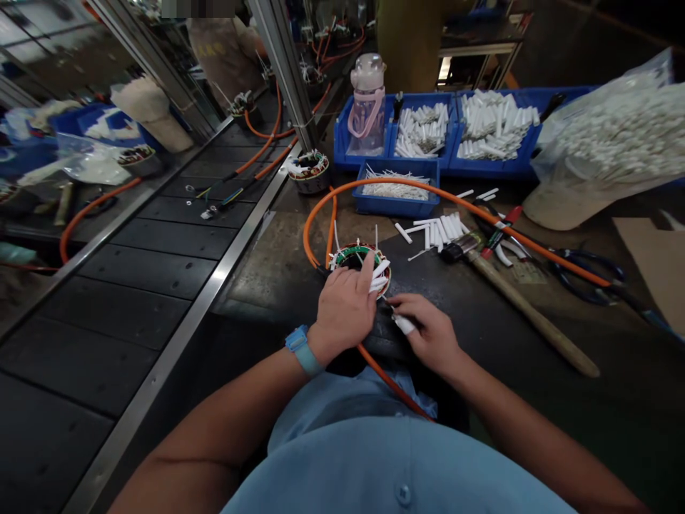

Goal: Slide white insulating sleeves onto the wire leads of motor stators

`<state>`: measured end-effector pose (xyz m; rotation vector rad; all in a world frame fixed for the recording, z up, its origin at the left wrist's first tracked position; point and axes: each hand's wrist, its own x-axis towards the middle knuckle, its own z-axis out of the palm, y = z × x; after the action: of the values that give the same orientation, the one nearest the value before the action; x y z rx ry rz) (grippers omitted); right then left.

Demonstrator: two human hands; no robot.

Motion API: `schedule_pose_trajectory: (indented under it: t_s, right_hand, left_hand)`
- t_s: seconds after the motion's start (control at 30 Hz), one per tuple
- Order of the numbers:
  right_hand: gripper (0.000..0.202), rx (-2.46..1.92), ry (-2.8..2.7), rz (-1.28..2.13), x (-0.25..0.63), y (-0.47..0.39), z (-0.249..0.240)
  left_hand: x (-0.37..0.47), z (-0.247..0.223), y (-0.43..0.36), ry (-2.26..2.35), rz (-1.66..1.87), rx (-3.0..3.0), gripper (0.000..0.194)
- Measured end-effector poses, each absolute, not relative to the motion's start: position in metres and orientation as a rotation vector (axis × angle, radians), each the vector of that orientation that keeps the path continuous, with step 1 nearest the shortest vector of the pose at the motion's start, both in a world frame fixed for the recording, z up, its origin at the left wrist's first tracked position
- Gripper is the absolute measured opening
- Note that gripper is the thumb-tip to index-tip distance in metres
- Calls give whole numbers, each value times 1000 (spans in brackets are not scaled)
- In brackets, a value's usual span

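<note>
A ring-shaped motor stator (386, 277) with green and reddish-brown windings stands on the dark bench in front of me. White sleeves (379, 280) and upright thin white ties show around its top. My left hand (347, 303) lies over the near side of the ring, index finger stretched along the sleeves and the other fingers bent over the rim. Close by on the right, my right hand (428, 330) pinches a thin strand (387, 304) at the stator's edge. White material covers or lies at its thumb; I cannot tell which.
An orange cable (407, 181) arches behind the stator. Blue bins (422, 164) hold white sleeves and thin ties. A hammer (529, 307), pliers (503, 239) and loose sleeves (442, 230) lie rightward. A slatted conveyor (144, 264) runs left; another stator (309, 173) stands beside its rail.
</note>
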<state>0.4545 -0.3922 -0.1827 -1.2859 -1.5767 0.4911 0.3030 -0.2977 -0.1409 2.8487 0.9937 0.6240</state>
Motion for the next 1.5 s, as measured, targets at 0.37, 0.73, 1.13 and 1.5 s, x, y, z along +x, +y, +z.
schedule_pose_trajectory:
  t_s: [0.37,0.73,1.13,1.5]
  right_hand:
    - [28,-1093,-823,1191,454,-364,-173]
    - [25,-1220,-914,1096,453,-355,-170]
    - [31,-1177,-913,1148,456,-365,-172]
    - [34,-1232,-950,1176,460,-355,-170]
  left_hand:
    - [300,-144,-295,805,935,2623,29]
    - [301,-146,-295,814,966,2613,30]
    - [299,-149,-296,803,979,2600,30]
    - [298,-148,-297,800,1003,2600,30]
